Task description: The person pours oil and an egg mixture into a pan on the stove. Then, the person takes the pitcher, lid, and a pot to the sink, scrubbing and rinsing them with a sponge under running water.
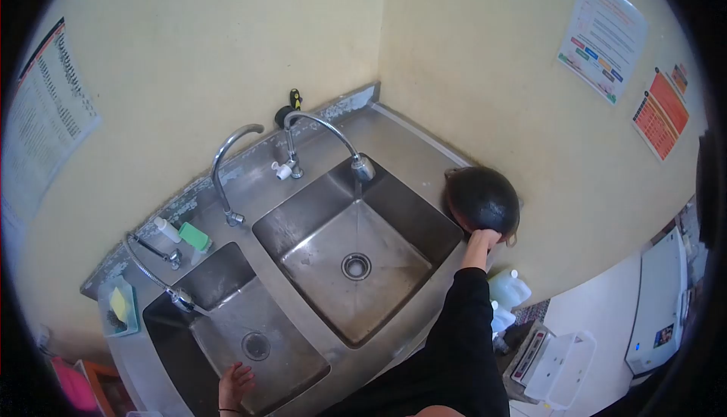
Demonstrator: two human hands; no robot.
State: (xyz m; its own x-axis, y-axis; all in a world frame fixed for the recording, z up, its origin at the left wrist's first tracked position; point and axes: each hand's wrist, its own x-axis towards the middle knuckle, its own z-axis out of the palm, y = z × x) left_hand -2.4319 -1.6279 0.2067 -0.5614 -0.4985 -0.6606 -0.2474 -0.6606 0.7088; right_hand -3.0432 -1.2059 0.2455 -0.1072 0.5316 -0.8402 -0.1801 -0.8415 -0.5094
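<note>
A dark, round-bottomed wok (485, 197) is at the right end of the steel counter, its blackened underside facing me, close to the wall. My right hand (488, 237) grips its near rim; the fingertips are hidden behind it. Over the near part of the left sink basin (227, 311), my left hand (236, 383) hangs with nothing in it, fingers apart and slightly curled. The larger right basin (356, 235) has a round drain in its floor. A spray-head faucet (363, 167) reaches over that basin, and a thin stream seems to fall from it.
Another curved faucet (219, 167) rises between the basins; a third (178, 296) bends over the left one. A green container (195, 237), a white bottle (166, 229) and a tray with sponges (119, 307) stand at left. Plastic jugs (509, 288) stand below my right arm.
</note>
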